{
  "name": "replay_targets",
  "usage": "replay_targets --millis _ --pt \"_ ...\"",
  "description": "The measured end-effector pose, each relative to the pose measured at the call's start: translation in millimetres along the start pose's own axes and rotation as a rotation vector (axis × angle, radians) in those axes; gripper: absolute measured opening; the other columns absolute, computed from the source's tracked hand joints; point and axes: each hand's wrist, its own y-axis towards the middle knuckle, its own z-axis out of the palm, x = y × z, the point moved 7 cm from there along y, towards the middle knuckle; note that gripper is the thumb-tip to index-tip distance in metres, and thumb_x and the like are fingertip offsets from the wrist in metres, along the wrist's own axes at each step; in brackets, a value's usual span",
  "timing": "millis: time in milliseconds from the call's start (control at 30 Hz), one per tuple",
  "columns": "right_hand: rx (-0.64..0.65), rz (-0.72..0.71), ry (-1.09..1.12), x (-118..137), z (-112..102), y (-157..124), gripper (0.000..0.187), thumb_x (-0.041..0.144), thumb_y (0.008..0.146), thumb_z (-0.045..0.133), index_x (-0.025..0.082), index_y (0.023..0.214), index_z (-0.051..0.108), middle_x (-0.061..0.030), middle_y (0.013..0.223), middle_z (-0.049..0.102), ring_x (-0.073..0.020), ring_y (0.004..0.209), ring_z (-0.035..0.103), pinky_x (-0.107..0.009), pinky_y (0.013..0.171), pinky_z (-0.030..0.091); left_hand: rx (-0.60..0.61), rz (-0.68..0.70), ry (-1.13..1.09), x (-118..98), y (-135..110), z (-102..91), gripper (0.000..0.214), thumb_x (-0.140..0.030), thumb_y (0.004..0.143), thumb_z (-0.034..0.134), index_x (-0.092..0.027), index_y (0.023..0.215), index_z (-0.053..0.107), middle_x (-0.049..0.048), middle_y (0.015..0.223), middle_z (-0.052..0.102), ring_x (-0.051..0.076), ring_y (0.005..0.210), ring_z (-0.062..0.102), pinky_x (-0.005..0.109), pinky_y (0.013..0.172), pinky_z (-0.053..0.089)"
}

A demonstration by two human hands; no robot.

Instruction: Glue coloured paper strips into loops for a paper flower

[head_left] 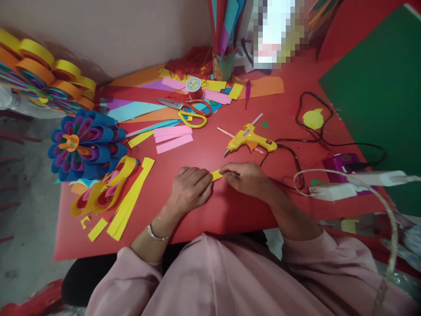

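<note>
My left hand point(192, 186) and my right hand point(245, 177) rest on the red table point(210, 210) and together pinch a short yellow paper strip point(216, 175), one at each end. Both hands have their fingers curled closed on it. A yellow glue gun point(250, 139) lies just beyond my right hand, its nozzle pointing left. Pink paper strips point(173, 137) lie beyond my left hand. Long yellow strips point(130, 199) lie to the left of my left hand.
Scissors with red and yellow handles point(192, 112) and a red thread spool point(194, 87) lie at the back among coloured paper sheets. A blue paper flower point(86, 145) and orange paper loops point(42, 74) sit at the left. Black cables point(312, 140), a white adapter point(342, 191) and a green board point(381, 96) are at the right.
</note>
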Motion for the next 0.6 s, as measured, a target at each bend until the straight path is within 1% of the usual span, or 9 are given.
replay_targets --millis 100,200,267,333,467,600 --pt "-0.005 -0.005 -0.007 0.0 -0.2 -0.1 0.03 0.024 0.09 0.057 0.026 0.108 0.081 0.0019 0.079 0.079 -0.0139 0.064 0.066 -0.026 0.065 0.042 0.008 0.002 -0.002 0.3 -0.1 0.8 0.015 -0.02 0.093 0.067 -0.022 0.108 0.066 0.0034 0.099 0.079 0.019 0.087 0.073 0.036 0.078 0.048" --pt "0.0 -0.003 -0.02 0.9 -0.6 -0.2 0.033 0.024 0.093 0.055 0.028 0.112 0.081 0.0008 0.095 0.083 -0.0163 0.082 0.074 -0.026 0.075 0.049 -0.005 0.009 -0.004 0.1 -0.4 0.7 0.016 -0.02 0.092 0.068 -0.022 0.108 0.065 0.0038 0.1 0.079 0.02 0.087 0.073 0.037 0.077 0.048" --pt "0.017 0.012 -0.047 1.4 -0.4 -0.1 0.035 0.024 0.094 0.053 0.029 0.114 0.081 0.001 0.105 0.084 -0.0181 0.093 0.076 -0.028 0.083 0.052 -0.015 0.008 -0.006 0.1 -0.5 0.5 0.016 -0.02 0.092 0.068 -0.022 0.107 0.065 0.0037 0.1 0.079 0.02 0.087 0.073 0.037 0.077 0.049" --pt "0.041 0.029 -0.074 2.0 0.0 0.2 0.037 0.023 0.095 0.052 0.03 0.117 0.08 0.0012 0.11 0.083 -0.0192 0.099 0.077 -0.029 0.088 0.053 -0.017 0.006 -0.007 0.0 -0.5 0.7 0.016 -0.02 0.092 0.068 -0.022 0.107 0.065 0.0035 0.1 0.079 0.02 0.087 0.074 0.037 0.077 0.049" --pt "0.08 0.032 -0.126 4.0 0.5 0.6 0.039 0.023 0.097 0.049 0.028 0.121 0.08 0.0 0.11 0.083 -0.0204 0.099 0.077 -0.03 0.087 0.053 -0.011 0.004 -0.005 0.0 -0.2 1.3 0.015 -0.02 0.092 0.068 -0.022 0.107 0.065 0.0036 0.099 0.079 0.02 0.087 0.073 0.037 0.077 0.049" --pt "0.065 0.017 -0.164 5.0 -0.5 0.7 0.039 0.024 0.097 0.05 0.029 0.12 0.08 0.0002 0.108 0.083 -0.0201 0.095 0.077 -0.03 0.084 0.052 0.003 -0.001 0.005 0.4 -0.2 1.5 0.012 -0.022 0.093 0.066 -0.022 0.105 0.066 0.0036 0.099 0.079 0.019 0.087 0.073 0.036 0.078 0.048"
